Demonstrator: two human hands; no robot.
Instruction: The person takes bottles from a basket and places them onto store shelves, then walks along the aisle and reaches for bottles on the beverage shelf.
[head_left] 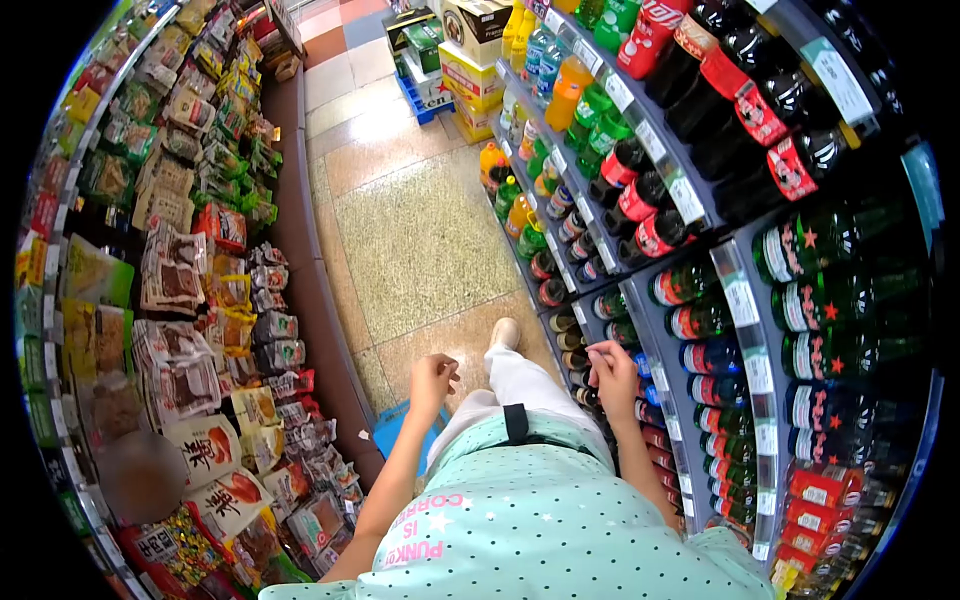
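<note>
My left hand (434,386) hangs in front of my body, left of my white trousers (535,388), its fingers loosely curled with nothing visible in them. On the other side, my right hand (612,378) is raised near the lower drink shelves, its fingers bent inward; whether anything small lies between them cannot be made out. Neither hand is seen touching the goods. Dark bottles (575,360) stand just beyond my right hand. A blue object (400,428) on the floor shows partly behind my left forearm.
Packaged snacks (180,270) fill the shelves on the left. Bottled drinks (660,235) line the shelves on the right. Between them runs a tiled aisle (420,240). Stacked boxes (472,80) and a blue crate (425,100) stand at its far end.
</note>
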